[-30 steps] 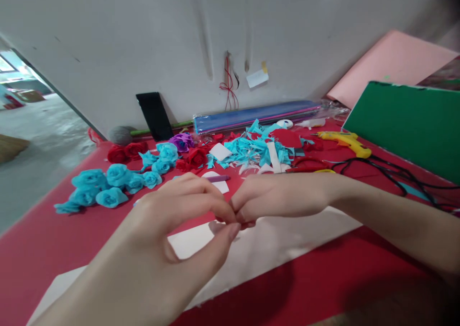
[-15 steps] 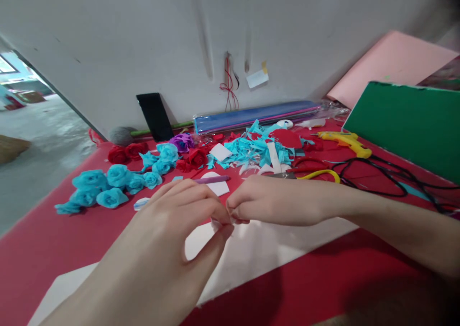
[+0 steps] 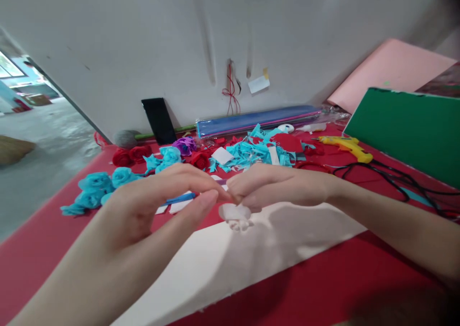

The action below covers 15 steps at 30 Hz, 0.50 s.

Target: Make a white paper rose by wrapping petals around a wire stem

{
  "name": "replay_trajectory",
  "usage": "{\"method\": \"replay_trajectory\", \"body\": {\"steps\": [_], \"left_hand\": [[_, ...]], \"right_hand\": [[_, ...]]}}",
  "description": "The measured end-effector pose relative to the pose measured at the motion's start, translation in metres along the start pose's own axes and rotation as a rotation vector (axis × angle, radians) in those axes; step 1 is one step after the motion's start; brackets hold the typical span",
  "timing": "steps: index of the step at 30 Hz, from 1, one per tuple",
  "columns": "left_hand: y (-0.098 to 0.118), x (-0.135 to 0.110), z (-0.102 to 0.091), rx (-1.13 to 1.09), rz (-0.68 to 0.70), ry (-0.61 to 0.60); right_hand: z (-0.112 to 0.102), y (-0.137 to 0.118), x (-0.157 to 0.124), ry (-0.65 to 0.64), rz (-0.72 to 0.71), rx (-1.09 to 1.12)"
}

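Observation:
My right hand [image 3: 273, 184] is closed, its fingers pinching a small white paper flower [image 3: 235, 218] with a ruffled lower edge. Close by on the left, my left hand [image 3: 154, 215] has its thumb and index finger stretched toward the right fingertips; the index tip reaches them, while the thumb stays off the flower. Both hands hover over a long white paper sheet [image 3: 179, 278] lying across the red table. Behind the left fingers, a blue pen-like stick [image 3: 179, 198] and small white paper pieces [image 3: 179, 206] are partly covered.
Blue paper roses [image 3: 93, 182], red roses [image 3: 131, 157] and a purple flower [image 3: 185, 145] sit at left. Blue scraps [image 3: 247, 153] lie centrally. A yellow glue gun [image 3: 347, 147] with black cord [image 3: 381, 172], a green board [image 3: 413, 129] and a leaning phone [image 3: 159, 121] stand farther back.
My left thumb and finger have come off the white piece, which now shows below my right fingers. The left hand has shifted slightly left, and the view has tilted a little.

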<state>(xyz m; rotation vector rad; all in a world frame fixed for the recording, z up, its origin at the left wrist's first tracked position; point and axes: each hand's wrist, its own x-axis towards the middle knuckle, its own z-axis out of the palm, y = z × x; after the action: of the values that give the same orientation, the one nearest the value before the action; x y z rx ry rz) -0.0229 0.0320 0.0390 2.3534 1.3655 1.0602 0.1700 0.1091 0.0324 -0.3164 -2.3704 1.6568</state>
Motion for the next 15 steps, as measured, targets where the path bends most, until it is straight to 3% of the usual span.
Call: {"method": "replay_trajectory", "body": {"steps": [7, 10, 15], "left_hand": [[0.007, 0.005, 0.007, -0.174, -0.003, -0.077], [0.006, 0.003, 0.009, -0.173, 0.007, -0.024], [0.005, -0.005, 0.012, -0.016, 0.140, 0.150]], "right_hand": [[0.002, -0.002, 0.001, -0.022, 0.006, -0.018], [0.002, -0.001, 0.000, -0.010, -0.017, -0.007], [0.003, 0.008, 0.002, 0.018, -0.048, 0.082]]}}
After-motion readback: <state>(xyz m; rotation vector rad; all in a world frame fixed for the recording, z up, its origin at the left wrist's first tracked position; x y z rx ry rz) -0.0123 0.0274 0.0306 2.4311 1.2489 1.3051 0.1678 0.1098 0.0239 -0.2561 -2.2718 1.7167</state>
